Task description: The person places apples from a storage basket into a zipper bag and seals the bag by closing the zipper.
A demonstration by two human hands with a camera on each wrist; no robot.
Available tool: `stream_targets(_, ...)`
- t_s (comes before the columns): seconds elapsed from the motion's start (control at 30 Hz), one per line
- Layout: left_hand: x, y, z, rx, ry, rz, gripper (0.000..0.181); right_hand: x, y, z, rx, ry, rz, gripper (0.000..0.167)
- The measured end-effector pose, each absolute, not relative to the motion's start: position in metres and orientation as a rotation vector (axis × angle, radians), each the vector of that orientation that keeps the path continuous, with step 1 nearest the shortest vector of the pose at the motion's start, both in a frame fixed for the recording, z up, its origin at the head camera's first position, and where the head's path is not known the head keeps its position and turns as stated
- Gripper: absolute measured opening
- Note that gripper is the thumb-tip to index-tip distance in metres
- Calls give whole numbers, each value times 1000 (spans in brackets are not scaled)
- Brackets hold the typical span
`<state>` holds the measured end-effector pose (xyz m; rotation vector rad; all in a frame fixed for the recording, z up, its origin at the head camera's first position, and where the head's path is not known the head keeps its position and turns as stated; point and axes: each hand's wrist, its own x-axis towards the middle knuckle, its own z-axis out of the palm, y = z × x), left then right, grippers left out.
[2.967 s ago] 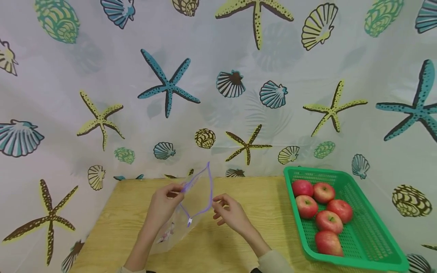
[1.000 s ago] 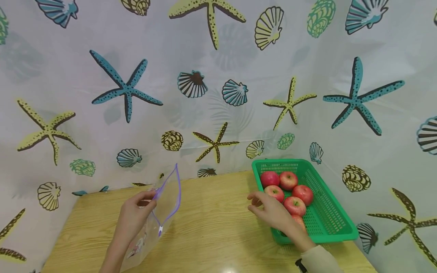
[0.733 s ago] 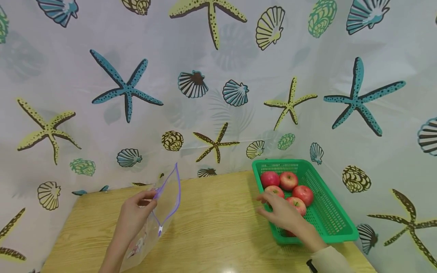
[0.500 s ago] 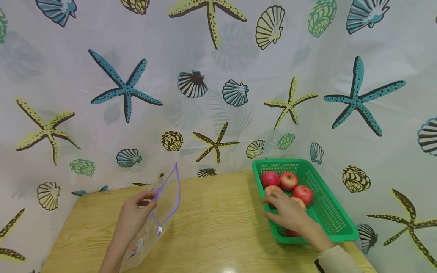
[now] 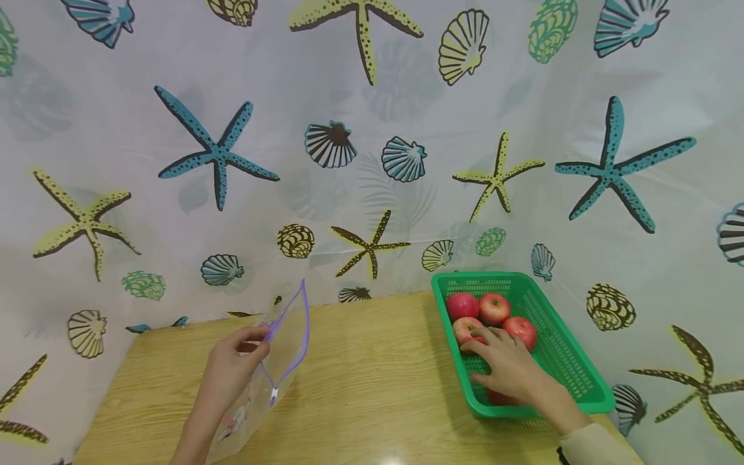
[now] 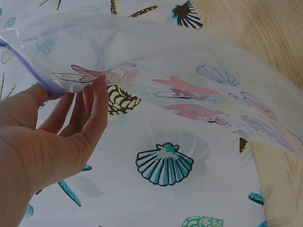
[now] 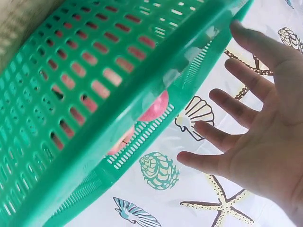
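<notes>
left hand point(image 5: 229, 368) first: it's pinching the zip edge of the clear bag point(image 6: 189, 80) down at seven o'clock, mouth gaping, slider point(image 5: 274, 392) at the mouth's six o'clock. now my right hand point(image 5: 506, 365): fingers spread wide, holding nothing, over the green basket point(image 5: 566, 352) at four o'clock, apples inside! one apple point(image 5: 467, 328) sits at that hand's ten o'clock, right by the fingertips, though i can't tell if they touch; another apple point(image 5: 521, 330) shows at one o'clock, and whatever's beneath the palm is hidden from me. so how do i play it? commit to a single apple, i'd say, thumb on one side, fingers round the other, then lift straight up, clear of the nine o'clock rim point(image 5: 458, 352). over on the left, a light, level pinch matters, because film this limp could easily fold the mouth closed
</notes>
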<state>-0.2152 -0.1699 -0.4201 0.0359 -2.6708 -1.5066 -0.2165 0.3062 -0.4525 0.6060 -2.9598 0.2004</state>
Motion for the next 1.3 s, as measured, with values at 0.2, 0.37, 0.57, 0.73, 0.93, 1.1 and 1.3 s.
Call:
stream_targets(0.2,-216,-166,-423,28,-2653,-1506,30,-213,317,-456,590,-3013,145,61)
stream_targets(0.37,-217,-164,-424,27,-2661,-1482,30,-210,322,-461,575,-3040,118,66)
stream_targets(0.57,-216,-165,-425,32,-2671,-1470,30,-211,325,-469,564,-3092,158,60)
stream_targets(0.73,-214,-166,-426,34,-2667,-1470,30,-212,326,-474,583,-3119,218,57)
stream_targets(0.93,-214,-166,-425,46,-2664,-1476,29,-214,330,-482,768,-3019,213,53)
stream_targets(1.1,-213,-166,-425,56,-2661,-1500,29,-212,331,-485,884,-2983,244,42)
stream_targets(1.3,-211,-167,-427,51,-2648,-1520,29,-215,331,-487,873,-3071,300,39)
